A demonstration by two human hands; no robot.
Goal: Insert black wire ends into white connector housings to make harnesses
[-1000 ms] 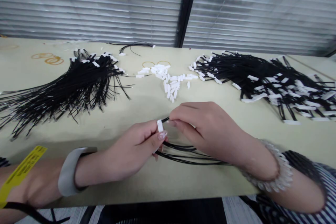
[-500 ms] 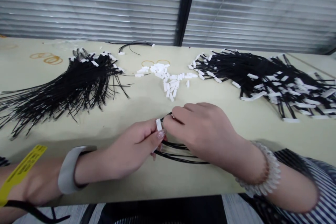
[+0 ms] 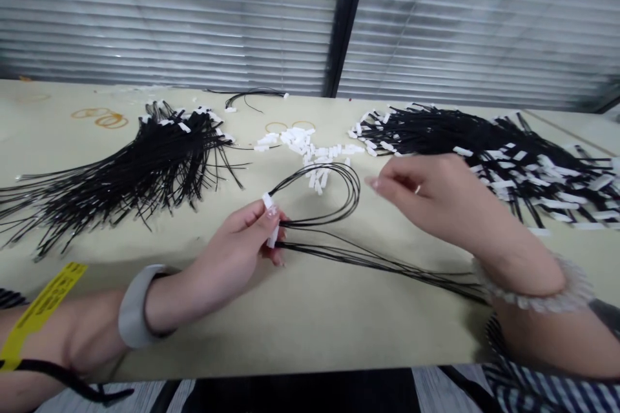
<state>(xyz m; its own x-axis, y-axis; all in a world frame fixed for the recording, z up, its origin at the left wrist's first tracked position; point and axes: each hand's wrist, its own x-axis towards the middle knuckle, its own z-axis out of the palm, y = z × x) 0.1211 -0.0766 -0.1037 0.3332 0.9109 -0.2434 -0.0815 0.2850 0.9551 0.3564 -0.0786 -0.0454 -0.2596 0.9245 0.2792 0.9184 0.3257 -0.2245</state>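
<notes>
My left hand (image 3: 247, 232) pinches a long white connector (image 3: 272, 232) between thumb and fingers, so part of it is covered. Several thin black wires (image 3: 356, 190) arch out from its upper end and curve back toward its middle in a loop. More black wires (image 3: 378, 260) run from its lower part to the right, passing below my right wrist. My right hand (image 3: 431, 203) is raised beside the loop, apart from it. Its thumb and fingers are drawn together, with nothing visible in them.
White connectors (image 3: 314, 155) lie scattered mid-table. A heap of loose black wires (image 3: 145, 161) spreads at left, and black wires with white connectors (image 3: 450, 126) pile up at right. Rubber bands (image 3: 110, 119) and a small wire harness (image 3: 252, 91) lie near the blinds (image 3: 169, 19).
My right hand has moved away from the connector to the right, leaving the wire loop in view. My left hand has shifted slightly left, still holding the connector.
</notes>
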